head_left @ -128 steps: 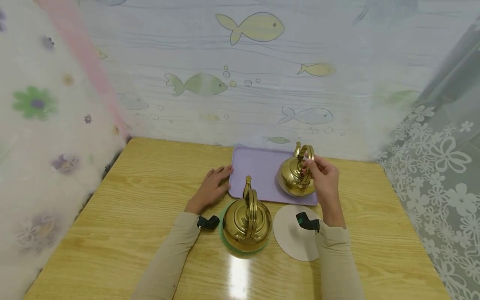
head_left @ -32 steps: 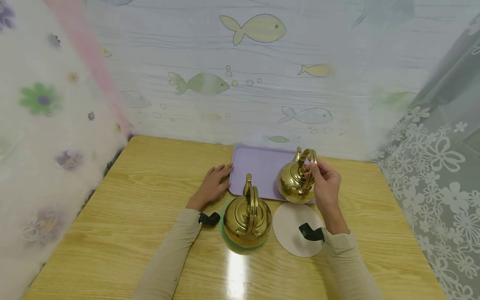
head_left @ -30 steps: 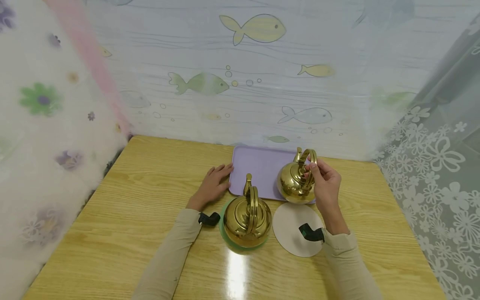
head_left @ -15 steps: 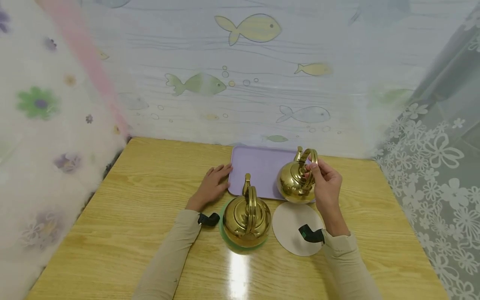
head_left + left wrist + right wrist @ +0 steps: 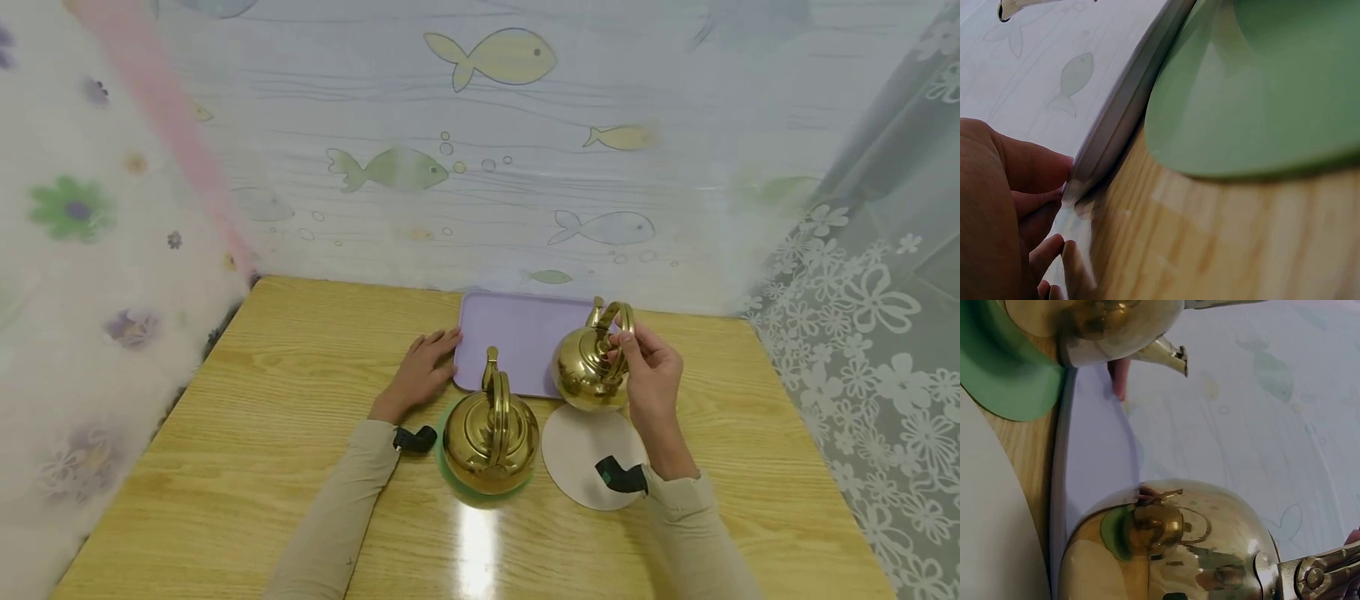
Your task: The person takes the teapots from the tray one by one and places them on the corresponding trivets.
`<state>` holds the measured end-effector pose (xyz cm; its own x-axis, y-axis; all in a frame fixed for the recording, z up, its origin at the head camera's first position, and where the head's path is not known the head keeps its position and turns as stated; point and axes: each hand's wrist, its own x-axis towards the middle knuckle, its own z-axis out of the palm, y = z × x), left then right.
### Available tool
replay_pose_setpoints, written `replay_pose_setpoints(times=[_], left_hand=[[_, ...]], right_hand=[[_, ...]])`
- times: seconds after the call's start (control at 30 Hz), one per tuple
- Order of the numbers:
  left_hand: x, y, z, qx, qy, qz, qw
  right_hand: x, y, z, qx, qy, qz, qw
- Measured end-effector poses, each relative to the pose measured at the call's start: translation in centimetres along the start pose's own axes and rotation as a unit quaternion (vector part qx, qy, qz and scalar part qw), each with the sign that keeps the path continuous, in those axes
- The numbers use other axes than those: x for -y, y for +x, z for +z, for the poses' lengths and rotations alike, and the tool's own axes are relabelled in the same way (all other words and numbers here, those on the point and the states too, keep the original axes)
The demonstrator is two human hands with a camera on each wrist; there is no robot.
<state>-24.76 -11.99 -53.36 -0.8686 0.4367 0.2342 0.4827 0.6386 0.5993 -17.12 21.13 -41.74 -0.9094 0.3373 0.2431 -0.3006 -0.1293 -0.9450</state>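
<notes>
A gold kettle [image 5: 581, 379] is over the right end of a lilac tray [image 5: 502, 333], upright, its body overlapping the tray's near rim in the head view. My right hand [image 5: 654, 367] grips its arched handle, thumb and fingers curled round it. At the tray's left edge is my left hand [image 5: 420, 373], fingers extended. In the left wrist view the left thumb [image 5: 1038, 165] touches the tray's corner. A second gold kettle [image 5: 480, 458] stands on a round green mat [image 5: 448, 479], nearer me, its spout pointing away.
A round beige mat [image 5: 581, 458] lies right of the green one, just before the tray. All this is on a wooden table [image 5: 300, 350]. Behind the tray hangs a fish-print curtain [image 5: 375, 225]; a flower-print sheet [image 5: 150, 358] closes the left side.
Compared with the oldest frame, my right hand has brought the gripped kettle slightly toward me, to the tray's near rim. The left hand and the second kettle stay where they were.
</notes>
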Motion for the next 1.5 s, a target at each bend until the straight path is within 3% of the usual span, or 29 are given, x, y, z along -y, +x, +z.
replay_pose_setpoints(times=[0.53, 1.5], left_hand=[[0.1, 0.0, -0.1, 0.004, -0.003, -0.004, 1.0000], [-0.4, -0.1, -0.3, 0.006, 0.001, -0.001, 1.0000]], right_hand=[[0.1, -1.0, -0.1, 0.009, -0.018, 0.000, 1.000], [0.3, -2.4, -0.1, 0.001, 0.014, -0.002, 1.000]])
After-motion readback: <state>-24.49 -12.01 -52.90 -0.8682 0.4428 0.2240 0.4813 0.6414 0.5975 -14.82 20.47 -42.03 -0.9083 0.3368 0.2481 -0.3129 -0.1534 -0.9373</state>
